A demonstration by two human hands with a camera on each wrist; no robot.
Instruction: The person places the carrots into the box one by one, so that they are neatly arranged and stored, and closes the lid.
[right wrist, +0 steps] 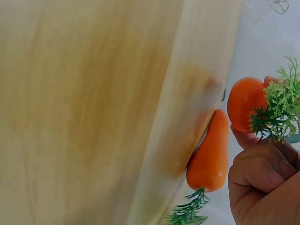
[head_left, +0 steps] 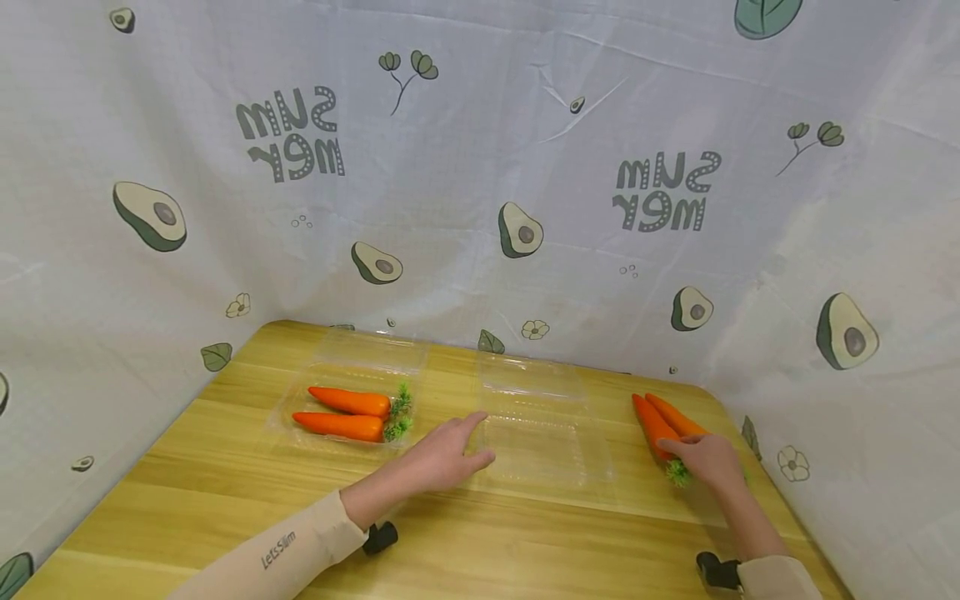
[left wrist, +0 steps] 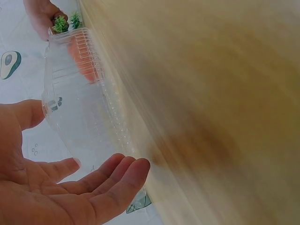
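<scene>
My right hand (head_left: 705, 460) pinches the left one of two orange carrots (head_left: 654, 427) with green tops, at the right of the table. In the right wrist view the gripped carrot (right wrist: 246, 104) is seen by its thick end, above a second carrot (right wrist: 210, 157) lying on the table. My left hand (head_left: 444, 457) holds nothing; its fingers are extended by the left edge of a clear plastic clamshell box (head_left: 536, 446), whose lid is folded back. In the left wrist view the fingers (left wrist: 119, 187) appear in front of the clear box (left wrist: 77, 108); contact is unclear.
At the left, another open clear box (head_left: 281, 417) holds two carrots (head_left: 341, 425) lying side by side, green tops to the right. A printed white cloth (head_left: 450, 167) rises behind and beside the wooden table (head_left: 480, 550).
</scene>
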